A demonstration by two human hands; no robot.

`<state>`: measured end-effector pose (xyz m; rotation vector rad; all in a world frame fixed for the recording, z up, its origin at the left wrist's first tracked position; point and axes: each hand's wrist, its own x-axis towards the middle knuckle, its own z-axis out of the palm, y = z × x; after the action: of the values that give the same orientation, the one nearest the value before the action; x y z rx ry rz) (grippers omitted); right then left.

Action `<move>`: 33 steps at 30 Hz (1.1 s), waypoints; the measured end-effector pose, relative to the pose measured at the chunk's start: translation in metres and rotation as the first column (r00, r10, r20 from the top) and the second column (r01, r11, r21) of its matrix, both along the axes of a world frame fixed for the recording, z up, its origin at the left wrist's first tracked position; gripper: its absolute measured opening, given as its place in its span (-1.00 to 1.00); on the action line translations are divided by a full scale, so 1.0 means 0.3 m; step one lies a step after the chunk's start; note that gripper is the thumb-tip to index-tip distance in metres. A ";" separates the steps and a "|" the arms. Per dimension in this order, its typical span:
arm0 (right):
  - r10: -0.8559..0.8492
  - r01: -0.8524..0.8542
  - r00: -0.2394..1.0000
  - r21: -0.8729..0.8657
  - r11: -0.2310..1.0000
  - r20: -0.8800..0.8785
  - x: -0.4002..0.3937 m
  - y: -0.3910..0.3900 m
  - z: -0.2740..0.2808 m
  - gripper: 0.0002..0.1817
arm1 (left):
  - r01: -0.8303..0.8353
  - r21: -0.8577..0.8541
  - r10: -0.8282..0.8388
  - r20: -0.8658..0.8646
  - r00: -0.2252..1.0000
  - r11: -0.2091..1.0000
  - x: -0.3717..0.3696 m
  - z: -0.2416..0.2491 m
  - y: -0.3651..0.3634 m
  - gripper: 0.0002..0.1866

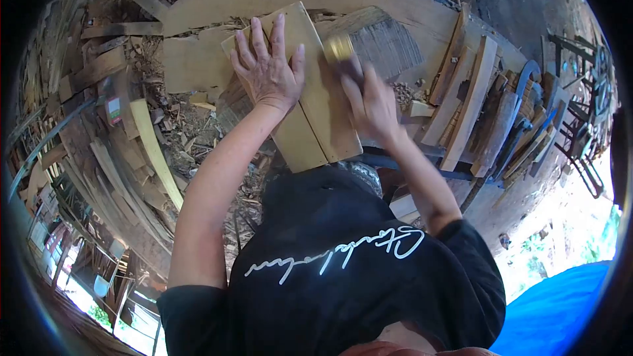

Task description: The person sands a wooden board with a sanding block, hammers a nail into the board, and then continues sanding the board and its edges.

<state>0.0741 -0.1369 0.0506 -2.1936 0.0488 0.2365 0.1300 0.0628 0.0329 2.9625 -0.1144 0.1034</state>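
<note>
A flat wooden panel [315, 118] with a dark seam down its length lies over a rough wood block [386, 43], its near end close to my body. My left hand [269, 69] rests on the panel's left part, palm down with fingers spread. At the panel's right edge my right hand [372, 102] is wrapped round a tool [343, 56] with a dark handle and a yellowish, brass-like end. The tool is blurred, so its exact kind cannot be made out.
Wood strips [469, 105] and a blue curved tool [525, 79] lie at the right. A pale curved strip [155, 148] and more planks [119, 181] are at the left. A large board [217, 6] crosses behind the panel. Wood chips litter the ground.
</note>
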 end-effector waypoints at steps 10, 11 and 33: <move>-0.035 0.047 0.991 -0.089 0.995 0.129 0.158 0.052 -0.020 -0.65 | 0.008 0.006 -0.008 0.009 1.000 1.000 -0.002 -0.007 0.006 -0.28; -0.021 0.022 0.999 -0.035 0.999 0.031 0.063 0.021 0.000 -0.62 | 0.013 -0.002 -0.013 0.011 1.000 1.000 0.001 -0.007 0.005 -0.28; -0.054 0.054 0.997 -0.002 0.999 0.060 0.171 0.060 -0.013 -0.67 | 0.014 0.017 -0.014 0.000 1.000 1.000 -0.003 -0.007 0.009 -0.28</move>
<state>0.1254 -0.1189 0.0469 -2.1985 0.0755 0.1406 0.1290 0.0654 0.0307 2.9781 -0.1370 0.1013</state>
